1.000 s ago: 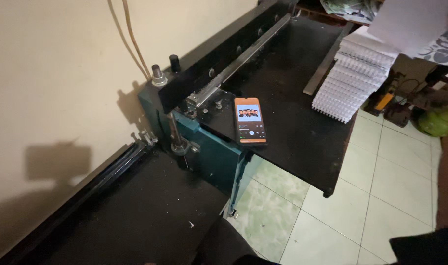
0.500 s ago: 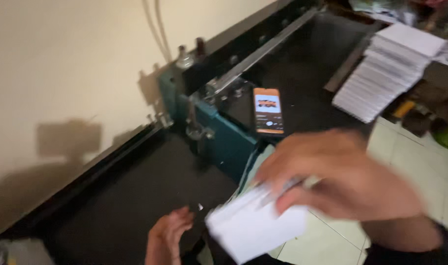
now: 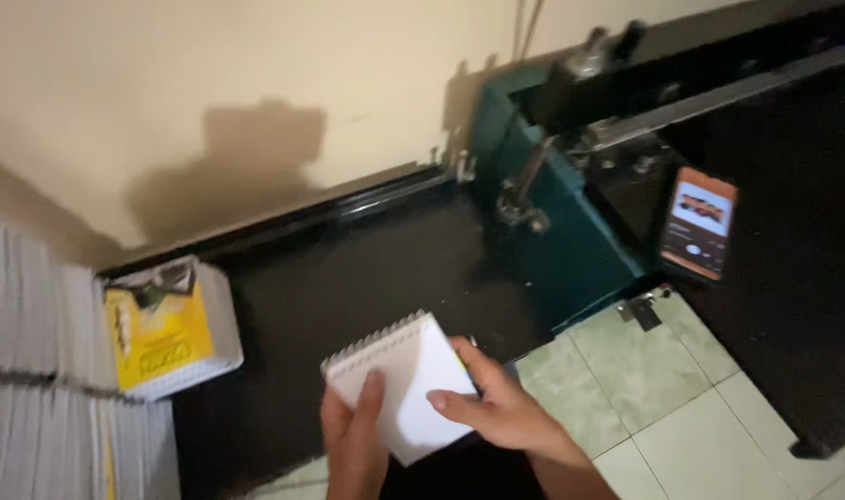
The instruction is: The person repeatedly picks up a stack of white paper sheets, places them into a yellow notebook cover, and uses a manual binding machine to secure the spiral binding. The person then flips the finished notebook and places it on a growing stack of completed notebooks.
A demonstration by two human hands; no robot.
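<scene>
Left hand: the left hand point(image 3: 353, 444) comes up from the bottom edge, thumb pressed on the white cover, grasping the notepad from below.
Right hand: the right hand point(image 3: 492, 403) grips the notepad's right edge, thumb on top, fingers curled beneath.
Notepad: a small white spiral-bound notepad point(image 3: 404, 384), tilted, coil along its upper left edge, held by both hands above the near edge of the black worktable point(image 3: 348, 278).
Left side: a yellow-covered booklet point(image 3: 159, 329) tops a small stack; beside it stand tall stacks of white pads point(image 3: 34, 370).
Floor: pale green tiles point(image 3: 663, 407).
Further right: a teal machine frame point(image 3: 557, 231), and a phone point(image 3: 698, 222) with a lit screen lying on the black bed.
Far: a cream wall point(image 3: 210, 83).
</scene>
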